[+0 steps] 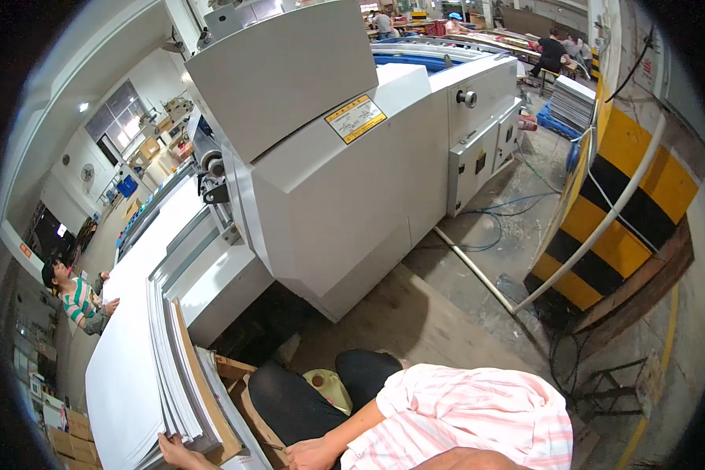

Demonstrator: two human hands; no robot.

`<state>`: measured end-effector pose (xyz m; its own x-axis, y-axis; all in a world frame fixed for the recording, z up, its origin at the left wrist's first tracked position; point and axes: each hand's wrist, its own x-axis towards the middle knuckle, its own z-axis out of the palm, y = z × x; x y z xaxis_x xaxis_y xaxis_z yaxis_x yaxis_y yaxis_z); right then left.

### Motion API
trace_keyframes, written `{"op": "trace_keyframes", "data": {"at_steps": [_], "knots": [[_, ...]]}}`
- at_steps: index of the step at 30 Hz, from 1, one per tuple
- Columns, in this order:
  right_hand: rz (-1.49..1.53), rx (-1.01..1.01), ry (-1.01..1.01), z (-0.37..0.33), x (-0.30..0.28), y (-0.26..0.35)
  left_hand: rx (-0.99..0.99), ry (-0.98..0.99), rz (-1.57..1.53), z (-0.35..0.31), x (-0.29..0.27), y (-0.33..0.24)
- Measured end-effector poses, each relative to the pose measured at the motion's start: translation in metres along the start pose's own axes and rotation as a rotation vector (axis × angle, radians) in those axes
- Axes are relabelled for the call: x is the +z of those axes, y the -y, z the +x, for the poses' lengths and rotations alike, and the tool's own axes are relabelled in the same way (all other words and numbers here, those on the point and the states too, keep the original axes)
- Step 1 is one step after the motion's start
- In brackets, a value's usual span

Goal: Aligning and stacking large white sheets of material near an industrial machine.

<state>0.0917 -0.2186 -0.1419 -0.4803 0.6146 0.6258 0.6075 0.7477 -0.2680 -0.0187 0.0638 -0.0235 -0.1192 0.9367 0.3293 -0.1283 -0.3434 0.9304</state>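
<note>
A tall stack of large white sheets (125, 376) lies at the lower left, its layered side edges facing me. My left hand (183, 453) is at the stack's near corner, its fingers closed on the edges of the upper sheets. Brown cardboard (204, 384) stands along the stack's right side. Above my lap, my right hand (309, 454) is curled closed beside a brown board edge (262, 423). Whatever it holds, if anything, is hidden near the picture's lower rim.
A big grey-white machine (345, 188) fills the middle ahead. Across the stack, a person in a striped top (78, 301) touches the sheets' far side. At right stand a yellow-and-black striped pillar (603, 211) and a bent pipe (580, 270). Blue cables (497, 227) cross the floor.
</note>
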Motion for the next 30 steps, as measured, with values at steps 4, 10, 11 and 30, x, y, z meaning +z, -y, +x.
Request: {"op": "trace_keyframes", "data": {"at_steps": [4,10,11,30], "knots": [[0.048,0.024,0.013,-0.001,0.002,-0.002,-0.007,-0.019,0.024,-0.011,0.009,-0.007],[0.063,0.005,-0.028,-0.001,0.003,-0.002,-0.077,-0.075,0.11,-0.02,0.017,-0.023],[0.066,-0.015,-0.054,-0.002,0.005,-0.003,-0.078,-0.074,0.107,-0.02,0.017,-0.021],[0.198,0.088,-0.033,-0.001,0.014,-0.006,-0.045,-0.029,0.092,-0.022,0.015,-0.018]]}}
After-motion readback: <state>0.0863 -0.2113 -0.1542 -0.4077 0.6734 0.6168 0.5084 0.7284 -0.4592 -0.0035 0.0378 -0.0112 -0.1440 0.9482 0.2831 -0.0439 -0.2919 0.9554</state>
